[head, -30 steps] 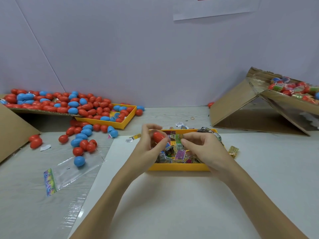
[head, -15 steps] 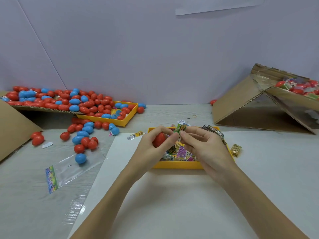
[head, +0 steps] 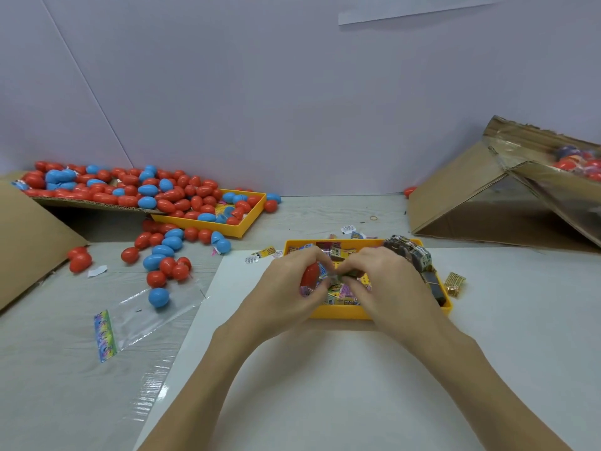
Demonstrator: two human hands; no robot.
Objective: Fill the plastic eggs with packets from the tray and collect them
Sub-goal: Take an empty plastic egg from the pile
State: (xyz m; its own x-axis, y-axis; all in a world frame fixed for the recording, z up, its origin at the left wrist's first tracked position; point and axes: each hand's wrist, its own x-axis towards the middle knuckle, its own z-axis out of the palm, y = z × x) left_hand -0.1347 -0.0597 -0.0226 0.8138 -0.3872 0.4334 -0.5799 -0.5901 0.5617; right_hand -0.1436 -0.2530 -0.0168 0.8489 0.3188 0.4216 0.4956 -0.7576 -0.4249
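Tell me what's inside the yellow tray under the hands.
The yellow tray holds a jumble of small colourful packets and a dark folded strip of packets along its right side. The left hand and right hand cover its middle.

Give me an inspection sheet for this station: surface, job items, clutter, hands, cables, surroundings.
Surface: grey table with a white sheet in front.
Job items: red egg in the left hand; packet in the right hand; yellow tray of packets; loose eggs; second tray.
Clutter: clear bag, stray packets.
Hands: left hand has a grip on the egg; right hand pinches the packet.
Cables: nothing seen.
Surroundings: cardboard box at right, plain wall.
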